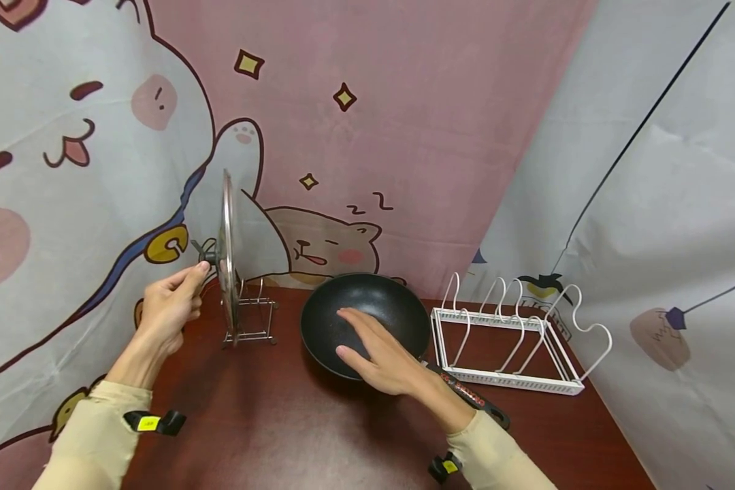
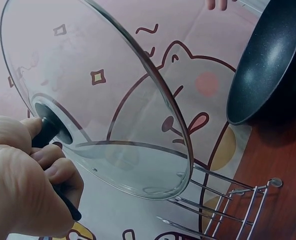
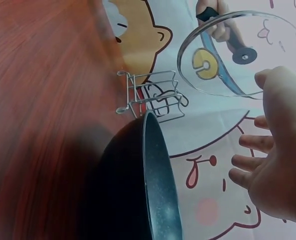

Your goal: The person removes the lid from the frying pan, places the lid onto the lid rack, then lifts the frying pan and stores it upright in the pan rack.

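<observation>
My left hand [image 1: 170, 306] grips the black knob [image 2: 52, 125] of a round glass lid [image 2: 122, 100] with a metal rim. In the head view the lid stands on edge, almost vertical, overlapping a small wire rack [image 1: 260, 320] at the back left. My right hand [image 1: 380, 354] hovers over a dark wok [image 1: 398, 313], its fingers extended and holding nothing. The wok sits on the table with its handle [image 1: 465, 391] pointing to the front right. Seen from the right wrist, the right hand [image 3: 283, 155] is spread beside the wok's rim.
A white rack [image 1: 508, 378] with several upright loops stands to the right of the wok, close to the handle. The brown table [image 1: 282, 422] ends at a cartoon-printed curtain [image 1: 429, 136] behind and at the right.
</observation>
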A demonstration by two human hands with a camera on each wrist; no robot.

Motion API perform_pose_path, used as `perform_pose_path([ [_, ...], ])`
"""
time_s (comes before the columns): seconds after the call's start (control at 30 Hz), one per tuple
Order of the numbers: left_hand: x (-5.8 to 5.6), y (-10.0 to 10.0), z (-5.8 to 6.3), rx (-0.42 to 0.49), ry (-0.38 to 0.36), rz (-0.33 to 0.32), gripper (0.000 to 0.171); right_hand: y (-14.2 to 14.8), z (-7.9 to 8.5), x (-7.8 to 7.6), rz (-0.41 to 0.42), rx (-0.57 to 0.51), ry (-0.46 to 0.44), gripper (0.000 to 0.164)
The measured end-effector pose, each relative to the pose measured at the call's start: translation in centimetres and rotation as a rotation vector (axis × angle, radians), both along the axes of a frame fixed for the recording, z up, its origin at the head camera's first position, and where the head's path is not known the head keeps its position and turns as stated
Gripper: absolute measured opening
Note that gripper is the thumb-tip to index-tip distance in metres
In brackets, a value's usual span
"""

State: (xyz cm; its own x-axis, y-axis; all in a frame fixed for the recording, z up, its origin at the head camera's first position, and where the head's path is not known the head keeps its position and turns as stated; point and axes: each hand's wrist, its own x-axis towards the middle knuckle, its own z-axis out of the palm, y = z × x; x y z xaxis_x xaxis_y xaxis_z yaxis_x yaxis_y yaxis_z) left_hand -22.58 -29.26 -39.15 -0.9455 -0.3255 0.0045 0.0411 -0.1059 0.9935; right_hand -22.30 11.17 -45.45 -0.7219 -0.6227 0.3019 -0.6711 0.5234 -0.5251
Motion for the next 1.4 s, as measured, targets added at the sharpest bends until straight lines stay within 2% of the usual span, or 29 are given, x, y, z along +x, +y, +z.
perform_pose_path([
  [0.33, 0.2, -0.2, -0.3, 0.020, 0.005, -0.004, 0.019, -2.7, -0.3, -1.3, 0.030, -0.038, -0.009, 0.069],
  [0.87, 0.7, -0.5, -0.6, 0.002, -0.004, -0.014, 0.020, -6.7, -1.1, -2.3, 0.031, -0.078, -0.074, 0.068],
  [1.13, 0.8, -0.7, -0.8, -0.012, -0.020, 0.006, 0.019, -8.4, -1.6, -2.6, 0.043, -0.088, -0.102, 0.066],
  [1.4, 0.7, -0.9, -0.8, -0.034, -0.054, 0.021, 0.020, -10.0, -2.1, -2.9, 0.035, -0.041, -0.098, 0.066],
])
